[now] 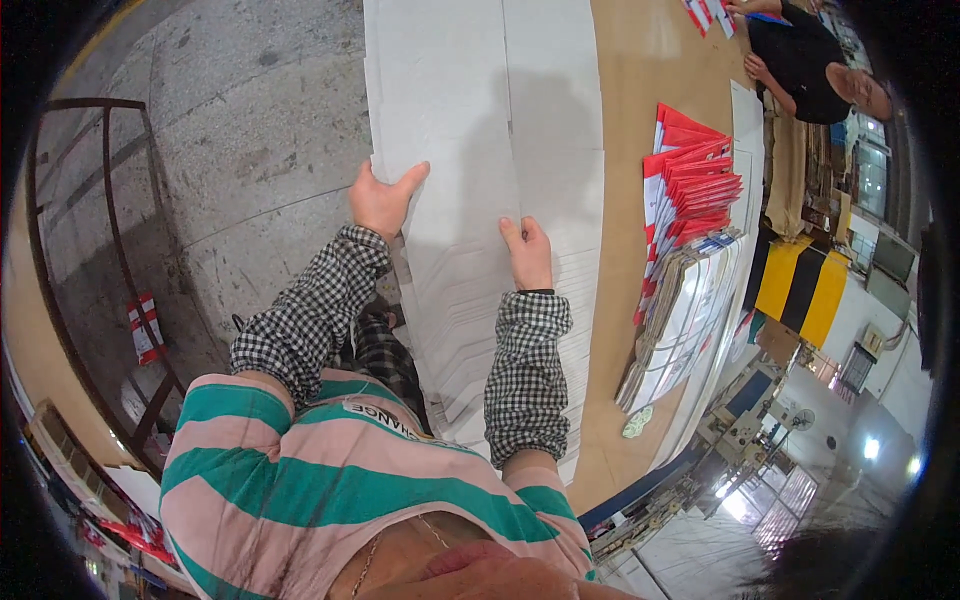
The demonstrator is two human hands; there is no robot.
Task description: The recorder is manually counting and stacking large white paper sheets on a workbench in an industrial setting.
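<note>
Long white sheets (455,110) of paper or thin card lie on the table in front of me, overlapping in a fanned stack (460,330) whose stepped edges run toward my body. My left hand (385,205) holds the left edge of a sheet, its thumb stretched across the top and most other fingers hidden. Near the lengthwise seam, my right hand (530,255) has thumb and forefinger close together on a white sheet, the remaining fingers curled. A dark shadow falls over the sheets ahead of it.
Right of the sheets, on the tan tabletop (625,440), sit a fanned pile of red-and-white packets (695,175) and a tied bundle of white printed pieces (685,310). Another person (800,60) works at the far right. A metal frame (110,200) stands over the concrete floor (260,130) at left.
</note>
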